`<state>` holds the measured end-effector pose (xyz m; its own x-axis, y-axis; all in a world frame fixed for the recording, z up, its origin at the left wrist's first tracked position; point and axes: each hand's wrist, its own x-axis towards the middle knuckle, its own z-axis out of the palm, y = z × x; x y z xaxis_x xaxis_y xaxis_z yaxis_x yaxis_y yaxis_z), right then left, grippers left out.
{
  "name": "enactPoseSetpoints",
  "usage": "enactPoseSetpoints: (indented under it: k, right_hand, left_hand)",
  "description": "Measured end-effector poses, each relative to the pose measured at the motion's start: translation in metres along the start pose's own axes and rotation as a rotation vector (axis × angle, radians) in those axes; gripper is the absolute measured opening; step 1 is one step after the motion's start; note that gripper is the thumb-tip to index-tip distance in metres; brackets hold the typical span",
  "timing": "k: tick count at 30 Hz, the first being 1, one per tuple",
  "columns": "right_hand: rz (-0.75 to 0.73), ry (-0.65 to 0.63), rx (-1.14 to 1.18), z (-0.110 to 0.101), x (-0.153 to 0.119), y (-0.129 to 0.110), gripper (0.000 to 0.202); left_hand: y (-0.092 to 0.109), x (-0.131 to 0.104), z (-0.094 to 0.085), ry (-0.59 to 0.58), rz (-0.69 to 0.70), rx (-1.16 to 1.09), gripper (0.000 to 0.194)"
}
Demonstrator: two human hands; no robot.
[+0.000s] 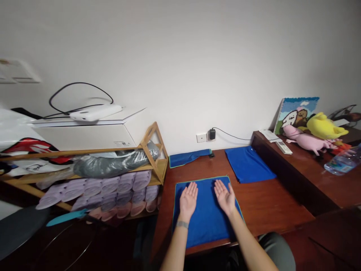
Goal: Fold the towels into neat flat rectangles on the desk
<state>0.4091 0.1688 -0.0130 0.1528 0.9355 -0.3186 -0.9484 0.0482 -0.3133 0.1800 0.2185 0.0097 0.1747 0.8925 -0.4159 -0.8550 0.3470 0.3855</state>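
A blue cloth (207, 222) with a green edge lies spread flat on the brown wooden table (265, 203). Over its left part is my left hand (188, 199), palm up with fingers stretched out and a grey band on the wrist. My right hand (225, 196) is over the right part, also palm up, its thumb apart from the fingers. Neither hand holds anything; whether they rest on the cloth I cannot tell. Behind them, a narrow folded blue cloth (190, 157) lies along the wall, and another blue cloth (249, 165) lies at the back right.
On the left, a wooden rack (159, 165) holds several lilac slippers (126, 182) and a white box (87, 137). A black charger (212, 133) sits in the wall socket. The raised ledge at right bears a remote (284, 148), plush toys (307, 142) and a plastic bottle (342, 162).
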Motion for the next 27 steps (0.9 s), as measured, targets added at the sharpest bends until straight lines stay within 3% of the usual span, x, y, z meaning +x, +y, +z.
enactPoseSetpoints:
  k: [3, 5, 10, 13, 16, 19, 22, 24, 27]
  right_hand:
    - [0.119, 0.002, -0.029, -0.007, -0.017, 0.030, 0.042]
    - [0.132, 0.042, -0.041, -0.017, -0.024, 0.025, 0.042]
    - [-0.035, 0.167, -0.067, -0.038, -0.029, -0.046, 0.043]
    - [-0.120, 0.205, -0.063, -0.040, -0.035, -0.077, 0.047]
    - [-0.135, 0.121, -0.029, -0.036, -0.049, -0.070, 0.049]
    - [-0.043, 0.003, -0.031, -0.034, -0.066, -0.036, 0.051]
    - [0.076, -0.004, -0.051, -0.039, -0.078, -0.008, 0.049]
    - [0.082, 0.035, -0.052, -0.046, -0.082, -0.007, 0.047]
    - [-0.001, 0.109, -0.055, -0.053, -0.084, -0.029, 0.046]
  left_hand:
    - [-0.012, -0.013, -0.010, 0.038, -0.013, 0.022, 0.059]
    - [-0.001, -0.019, -0.018, 0.080, 0.014, 0.034, 0.059]
    - [0.053, -0.029, -0.030, 0.206, 0.148, 0.146, 0.050]
    - [0.064, -0.037, -0.029, 0.228, 0.198, 0.184, 0.047]
    - [0.047, -0.050, -0.029, 0.103, 0.183, 0.180, 0.047]
    - [0.013, -0.064, -0.036, -0.042, 0.046, 0.143, 0.051]
    - [-0.011, -0.074, -0.052, -0.020, -0.039, 0.111, 0.056]
    - [-0.011, -0.077, -0.063, 0.007, -0.029, 0.098, 0.054]
    - [0.010, -0.081, -0.076, 0.084, 0.019, 0.133, 0.045]
